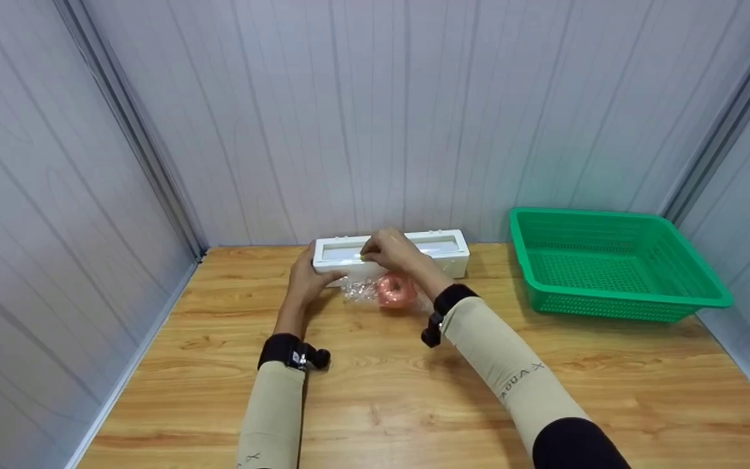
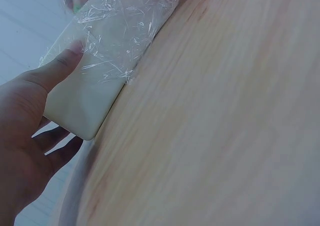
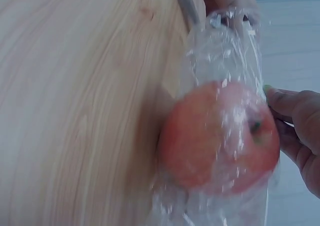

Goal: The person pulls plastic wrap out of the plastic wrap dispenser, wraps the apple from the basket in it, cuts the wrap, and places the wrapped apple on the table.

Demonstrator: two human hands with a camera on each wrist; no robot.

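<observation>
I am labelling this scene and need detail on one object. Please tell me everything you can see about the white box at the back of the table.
The white box is long and low, apparently plastic, with rounded corners and a window-like panel on top. It lies flat on the wooden table, lengthwise against the wall. Clear cling film comes out of it toward the reddish apple in front. The left hand holds its left end, thumb on its front face. The right hand rests on its top with fingers curled at something small and green there.

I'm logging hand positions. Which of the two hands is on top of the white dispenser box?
The right hand: it reaches over the apple and rests on the white dispenser box top. The left hand grips the box's left end instead.
</observation>
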